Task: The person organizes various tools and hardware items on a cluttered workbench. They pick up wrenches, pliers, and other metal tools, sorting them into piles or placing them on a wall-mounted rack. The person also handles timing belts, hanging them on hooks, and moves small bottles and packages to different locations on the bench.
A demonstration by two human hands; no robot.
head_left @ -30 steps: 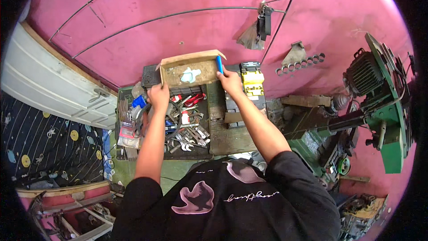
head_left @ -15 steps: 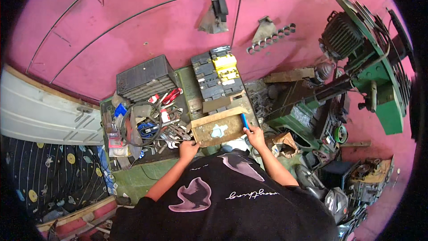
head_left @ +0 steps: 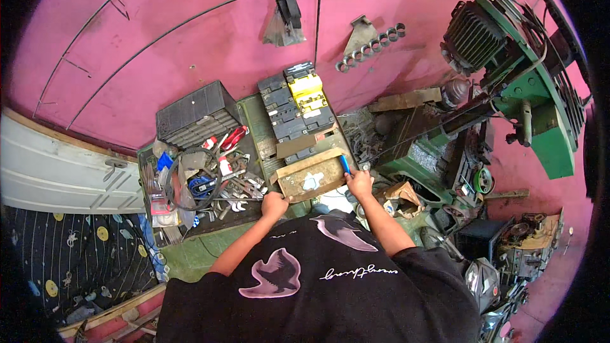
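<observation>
A shallow brown tray (head_left: 328, 185) with a pale, irregular patch (head_left: 312, 181) on its floor lies in front of me on the bench. At its near left corner, my left hand (head_left: 274, 204) is closed on the rim. My right hand (head_left: 359, 183) is closed around a slim blue tool (head_left: 345, 164), whose kind I cannot make out, and rests by the tray's right edge. Just beyond the tray stand several black batteries (head_left: 277, 103) and a yellow one (head_left: 307, 91), with a flat brown piece (head_left: 297, 145) in front of them.
Tools, cables and red-handled pliers (head_left: 236, 138) clutter the bench on the left, below a black drawer cabinet (head_left: 198, 113). A green machine with a motor (head_left: 473, 35) overhangs the right side. Crumpled brown paper (head_left: 403, 197) lies right of my right hand.
My view has shifted a little to the right. Both hands and the tray have moved slightly right and away from me relative to the batteries; the grips look the same.
</observation>
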